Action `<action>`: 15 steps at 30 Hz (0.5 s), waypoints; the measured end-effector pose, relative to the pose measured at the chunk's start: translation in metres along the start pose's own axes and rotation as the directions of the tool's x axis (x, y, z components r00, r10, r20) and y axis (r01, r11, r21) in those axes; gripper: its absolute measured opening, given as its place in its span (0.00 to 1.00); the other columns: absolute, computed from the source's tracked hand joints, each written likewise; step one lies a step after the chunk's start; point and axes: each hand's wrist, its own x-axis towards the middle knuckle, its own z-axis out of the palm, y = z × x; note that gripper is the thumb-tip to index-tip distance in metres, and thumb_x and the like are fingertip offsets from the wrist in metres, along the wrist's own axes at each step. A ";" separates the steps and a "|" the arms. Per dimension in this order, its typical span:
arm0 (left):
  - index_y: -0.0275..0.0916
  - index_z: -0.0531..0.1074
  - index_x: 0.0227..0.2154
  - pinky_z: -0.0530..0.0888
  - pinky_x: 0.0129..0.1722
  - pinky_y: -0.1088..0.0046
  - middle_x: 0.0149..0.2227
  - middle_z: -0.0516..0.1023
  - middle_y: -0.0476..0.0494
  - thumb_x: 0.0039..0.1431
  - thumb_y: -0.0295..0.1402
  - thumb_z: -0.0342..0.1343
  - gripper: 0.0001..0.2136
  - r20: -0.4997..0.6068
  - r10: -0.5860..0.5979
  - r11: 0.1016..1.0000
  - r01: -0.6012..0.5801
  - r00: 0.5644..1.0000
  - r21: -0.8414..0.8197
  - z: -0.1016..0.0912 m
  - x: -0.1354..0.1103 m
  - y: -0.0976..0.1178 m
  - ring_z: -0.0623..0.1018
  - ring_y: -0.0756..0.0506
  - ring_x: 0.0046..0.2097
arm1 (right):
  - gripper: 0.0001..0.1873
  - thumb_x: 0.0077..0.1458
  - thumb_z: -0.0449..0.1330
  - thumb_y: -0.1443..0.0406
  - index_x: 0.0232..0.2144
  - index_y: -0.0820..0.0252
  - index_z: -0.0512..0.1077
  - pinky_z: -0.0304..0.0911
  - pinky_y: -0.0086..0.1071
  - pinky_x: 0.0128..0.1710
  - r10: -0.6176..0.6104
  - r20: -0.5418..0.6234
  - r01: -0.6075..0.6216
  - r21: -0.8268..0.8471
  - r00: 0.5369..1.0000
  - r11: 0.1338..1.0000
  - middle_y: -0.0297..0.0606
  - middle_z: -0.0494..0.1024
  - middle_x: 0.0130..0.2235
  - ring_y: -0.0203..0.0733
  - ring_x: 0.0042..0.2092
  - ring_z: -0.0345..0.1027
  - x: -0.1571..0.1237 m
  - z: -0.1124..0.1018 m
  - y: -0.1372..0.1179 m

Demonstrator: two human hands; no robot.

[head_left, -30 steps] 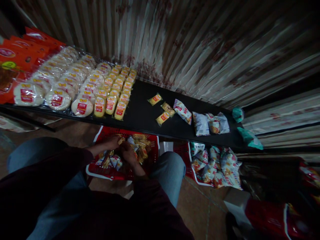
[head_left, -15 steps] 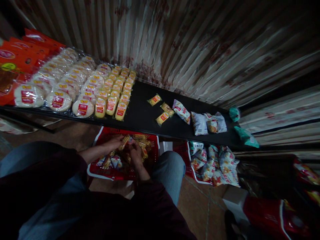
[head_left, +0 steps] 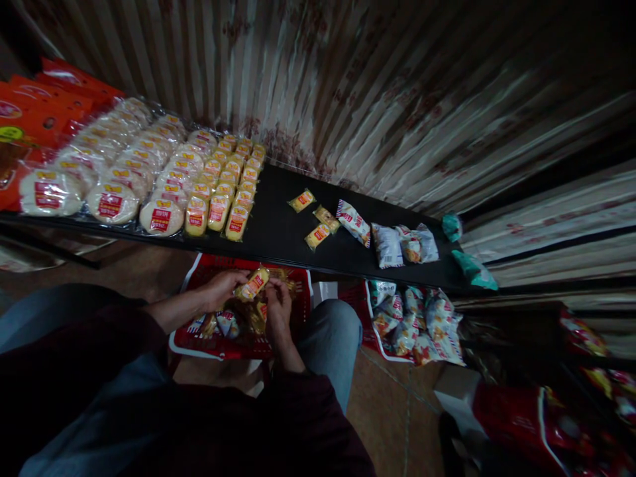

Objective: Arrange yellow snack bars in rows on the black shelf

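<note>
Between my two hands is a yellow wrapped rice cracker packet (head_left: 254, 283) with a red and white label, face up. My left hand (head_left: 226, 289) pinches its left end. The fingers of my right hand (head_left: 279, 306) close on its right end. Both hands are over a red basket (head_left: 175, 339) that holds more yellow packets and a few white-and-blue ones. On the black shelf beyond, rows of the same yellow packets (head_left: 218, 211) stand beside rows of round white wrapped crackers (head_left: 161, 215).
Three loose yellow packets (head_left: 317, 236) lie on the black shelf (head_left: 278, 228). White snack bags (head_left: 387, 245) and green bags (head_left: 474, 268) lie farther right. Orange bags (head_left: 59, 93) stand at the far left. A second red basket (head_left: 368, 311) of snack bags is right of my knee.
The yellow packet has come up out of the basket's pile and turned label up between my hands. The view has shifted slightly to the right.
</note>
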 end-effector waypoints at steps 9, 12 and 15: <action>0.34 0.74 0.27 0.67 0.24 0.75 0.22 0.76 0.47 0.40 0.33 0.56 0.10 0.004 -0.048 0.988 0.047 0.999 0.144 -0.004 -0.001 0.002 0.73 0.49 0.26 | 0.18 0.48 0.57 0.55 0.41 0.55 0.67 0.63 0.28 0.26 0.055 0.017 -0.056 0.031 0.998 0.998 0.33 0.74 0.35 0.35 0.28 0.66 0.000 -0.002 -0.008; 0.35 0.73 0.24 0.68 0.23 0.75 0.21 0.75 0.48 0.41 0.36 0.58 0.09 0.048 -0.061 0.978 0.050 0.997 0.203 -0.002 -0.004 0.001 0.72 0.49 0.25 | 0.15 0.50 0.56 0.54 0.36 0.56 0.72 0.61 0.27 0.25 0.012 0.083 -0.010 -0.025 0.996 1.000 0.32 0.74 0.32 0.35 0.28 0.66 0.000 -0.005 -0.009; 0.36 0.72 0.26 0.68 0.23 0.75 0.21 0.75 0.49 0.44 0.40 0.57 0.11 0.057 -0.063 0.980 0.050 0.996 0.194 -0.001 -0.004 0.004 0.73 0.49 0.24 | 0.14 0.50 0.56 0.53 0.30 0.57 0.71 0.60 0.26 0.24 0.033 0.080 -0.030 -0.041 0.996 0.999 0.30 0.72 0.25 0.35 0.26 0.63 0.000 -0.007 -0.008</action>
